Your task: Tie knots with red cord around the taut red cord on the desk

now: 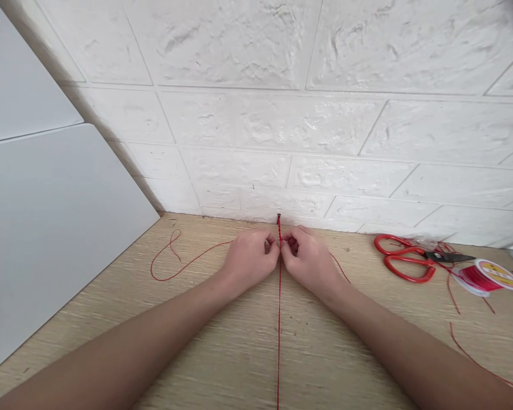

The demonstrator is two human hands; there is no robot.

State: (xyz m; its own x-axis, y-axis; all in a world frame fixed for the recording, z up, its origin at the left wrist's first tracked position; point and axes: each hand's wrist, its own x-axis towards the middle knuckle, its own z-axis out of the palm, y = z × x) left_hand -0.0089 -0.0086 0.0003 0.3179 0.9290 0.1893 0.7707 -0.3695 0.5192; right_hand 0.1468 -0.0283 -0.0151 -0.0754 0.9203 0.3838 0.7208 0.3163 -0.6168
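A red cord (279, 330) runs straight along the table toward me from a small dark fixing (279, 218) at the foot of the wall. Its far end, just short of the fixing, is a short knotted braid (280, 229). My left hand (250, 256) pinches a red strand just left of the braid, and that strand trails off in a loose loop (165, 279) on the table. On the other side my right hand (308, 256) is closed on a strand too, whose tail (341, 270) comes out behind the wrist. The fingertips of both hands almost meet at the cord.
Red-handled scissors (410, 259) lie at the right, beside a white spool of red cord (487, 277). Loose cord pieces (453, 293) are scattered around them. A white brick-patterned wall (256, 122) closes off the back. A large white panel (64, 216) stands at the left.
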